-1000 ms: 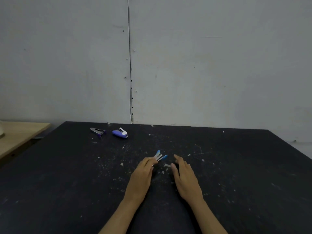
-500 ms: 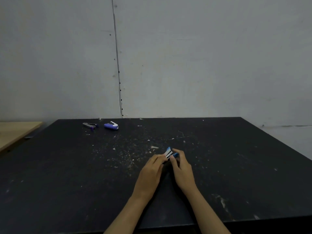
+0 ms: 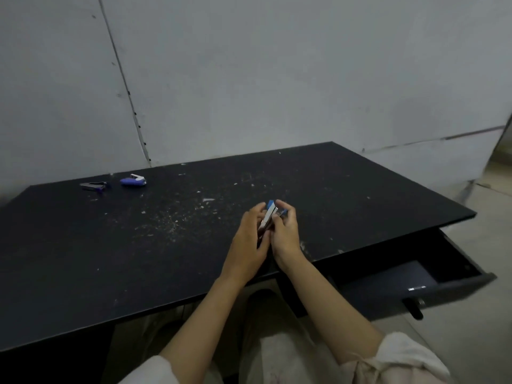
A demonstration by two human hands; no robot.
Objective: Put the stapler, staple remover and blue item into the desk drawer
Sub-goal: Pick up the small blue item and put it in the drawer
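Observation:
Both of my hands are raised just above the black desk [image 3: 138, 245] near its front edge, holding a blue and silver stapler [image 3: 269, 214] between them. My left hand [image 3: 248, 242] grips its left side and lower end. From the right, my right hand [image 3: 286, 234] closes its fingers on it. The stapler stands nearly upright, its lower part hidden by my fingers. A silver staple remover [image 3: 93, 186] with purple grips lies at the desk's far left. Right beside it lies a small blue item [image 3: 132, 180] with a white part. The desk drawer [image 3: 468, 285] is pulled open at the lower right.
White specks and scraps are scattered over the middle of the desk. A grey wall stands directly behind it. The drawer has a dark knob [image 3: 414, 310] on its front. My legs are under the desk's front edge.
My view has swung right and down, so the open drawer now shows. Both hands have closed on the stapler and lifted it off the desk, tipping it upright.

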